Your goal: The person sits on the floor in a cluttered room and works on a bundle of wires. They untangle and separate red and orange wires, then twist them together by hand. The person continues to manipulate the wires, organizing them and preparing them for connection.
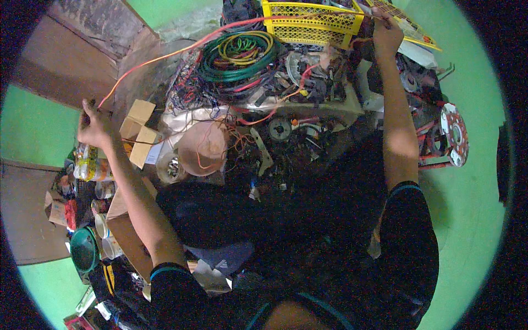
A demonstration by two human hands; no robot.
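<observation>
A long red-orange wire [231, 25] is stretched between my two raised arms, bowing upward over the cluttered floor. Its left end runs into my left hand [96, 127], held out at the far left with thumb and fingers closed on it. At the upper right, beside the yellow crate, my right hand [388, 36] is closed around the wire's other part. Beneath the span lie a green coil [212, 71] and a smaller yellow coil [223, 49]. Loose orange wires [239, 137] trail over a round pinkish-brown surface [201, 148] in front of me.
A yellow plastic crate [308, 27] stands at the back. An opened small cardboard box [144, 144] and plastic jars [91, 165] sit near my left forearm. Metal parts [280, 129] cover the middle. A red and white round metal frame [455, 135] stands at right by the green wall.
</observation>
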